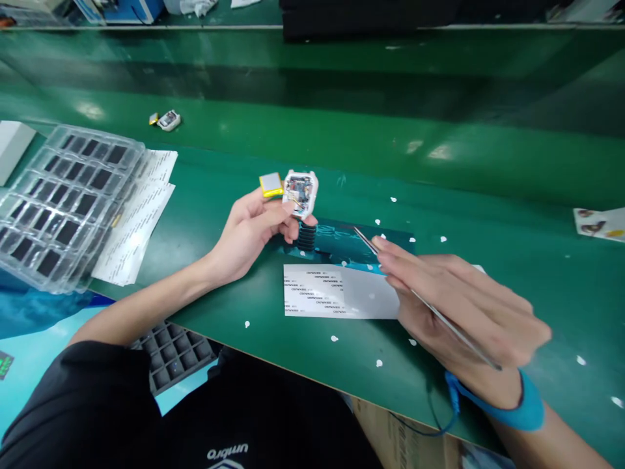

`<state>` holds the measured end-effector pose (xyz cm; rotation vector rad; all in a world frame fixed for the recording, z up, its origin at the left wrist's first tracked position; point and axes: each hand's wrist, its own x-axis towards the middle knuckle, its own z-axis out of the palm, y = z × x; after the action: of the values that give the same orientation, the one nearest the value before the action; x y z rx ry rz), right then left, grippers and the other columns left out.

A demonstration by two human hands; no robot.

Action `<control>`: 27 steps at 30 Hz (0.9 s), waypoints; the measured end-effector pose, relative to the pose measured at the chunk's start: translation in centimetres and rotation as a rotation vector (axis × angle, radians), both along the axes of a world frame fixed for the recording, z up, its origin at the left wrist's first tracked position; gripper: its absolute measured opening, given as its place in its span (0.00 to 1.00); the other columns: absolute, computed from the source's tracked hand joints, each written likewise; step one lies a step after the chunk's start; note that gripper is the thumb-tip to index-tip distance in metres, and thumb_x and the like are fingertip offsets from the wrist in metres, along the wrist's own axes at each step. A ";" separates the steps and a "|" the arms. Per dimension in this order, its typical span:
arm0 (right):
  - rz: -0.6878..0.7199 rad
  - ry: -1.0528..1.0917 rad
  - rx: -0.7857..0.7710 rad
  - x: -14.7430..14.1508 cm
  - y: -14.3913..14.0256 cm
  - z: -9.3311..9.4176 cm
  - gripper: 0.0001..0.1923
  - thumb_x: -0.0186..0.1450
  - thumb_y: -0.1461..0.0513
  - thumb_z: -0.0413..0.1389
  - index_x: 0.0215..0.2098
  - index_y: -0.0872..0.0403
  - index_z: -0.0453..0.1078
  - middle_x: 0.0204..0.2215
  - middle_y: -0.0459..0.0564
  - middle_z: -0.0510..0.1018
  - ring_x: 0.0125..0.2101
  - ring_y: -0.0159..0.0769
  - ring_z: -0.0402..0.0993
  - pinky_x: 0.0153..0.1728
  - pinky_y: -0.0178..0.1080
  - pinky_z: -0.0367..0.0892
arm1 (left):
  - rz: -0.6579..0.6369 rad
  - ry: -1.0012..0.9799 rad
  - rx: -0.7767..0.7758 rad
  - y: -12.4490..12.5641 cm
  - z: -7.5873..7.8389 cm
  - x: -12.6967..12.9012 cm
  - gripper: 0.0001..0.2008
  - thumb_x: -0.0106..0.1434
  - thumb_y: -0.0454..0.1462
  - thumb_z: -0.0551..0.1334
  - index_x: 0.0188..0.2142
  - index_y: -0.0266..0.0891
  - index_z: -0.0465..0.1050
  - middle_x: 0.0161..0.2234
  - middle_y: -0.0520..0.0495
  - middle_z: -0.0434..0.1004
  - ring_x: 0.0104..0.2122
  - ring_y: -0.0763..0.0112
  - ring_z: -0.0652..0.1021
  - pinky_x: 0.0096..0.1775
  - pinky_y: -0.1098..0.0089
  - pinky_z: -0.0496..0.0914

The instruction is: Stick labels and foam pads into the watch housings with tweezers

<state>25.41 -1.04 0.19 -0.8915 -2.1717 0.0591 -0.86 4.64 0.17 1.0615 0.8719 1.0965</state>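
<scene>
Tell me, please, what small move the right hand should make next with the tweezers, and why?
Probably bring the tweezers tip down onto the label sheet. The right hand hovers over the sheet's right end, while the left hand holds the open white device, its circuit board facing up, with a yellow-edged battery hanging beside it.

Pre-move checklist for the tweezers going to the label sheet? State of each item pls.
1. Left hand has a firm grip on the white device housing, open side up: ok.
2. Yellow-edged battery beside the housing; whether it is wired to it: cannot tell.
3. Right hand holds the tweezers: ok.
4. Tweezer tip free of any label: cannot tell, blurred.
5. Label sheet flat on the green bench, within reach: ok.
6. Blue wrist strap on the right wrist, cord attached: ok.
</scene>
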 end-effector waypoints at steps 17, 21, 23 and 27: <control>0.136 -0.192 0.117 -0.1 -0.8 -0.2 0.27 0.76 0.68 0.52 0.73 0.56 0.63 0.58 0.51 0.80 0.44 0.44 0.84 0.47 0.44 0.82 | 0.102 0.095 -0.190 -1.4 -0.2 1.3 0.18 0.53 0.43 0.80 0.26 0.37 0.74 0.24 0.53 0.78 0.24 0.77 0.77 0.31 0.74 0.74; 0.102 -0.219 0.148 -0.5 -0.5 -0.5 0.23 0.76 0.69 0.54 0.68 0.54 0.69 0.58 0.47 0.79 0.44 0.42 0.83 0.46 0.45 0.82 | 0.088 0.063 -0.268 -1.6 -0.4 1.4 0.21 0.53 0.41 0.79 0.25 0.39 0.67 0.21 0.55 0.75 0.22 0.75 0.79 0.29 0.72 0.78; 0.113 -0.214 0.136 -0.8 -0.4 -0.5 0.21 0.75 0.70 0.55 0.64 0.56 0.73 0.58 0.49 0.80 0.44 0.42 0.84 0.46 0.45 0.82 | 0.082 0.037 -0.288 -1.8 -0.3 1.5 0.22 0.53 0.40 0.79 0.24 0.39 0.65 0.21 0.57 0.74 0.22 0.75 0.79 0.29 0.72 0.79; 0.135 -0.203 0.167 -1.1 -0.6 -0.4 0.16 0.74 0.71 0.55 0.57 0.59 0.77 0.58 0.51 0.80 0.43 0.42 0.84 0.46 0.44 0.82 | 0.066 -0.032 -0.352 -2.4 -0.3 1.8 0.20 0.55 0.39 0.77 0.26 0.39 0.64 0.23 0.57 0.75 0.23 0.76 0.81 0.32 0.73 0.81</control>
<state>24.29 -1.64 -0.17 -0.6801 -2.3828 -0.1513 0.93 2.22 -0.13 0.7261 1.0357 0.9671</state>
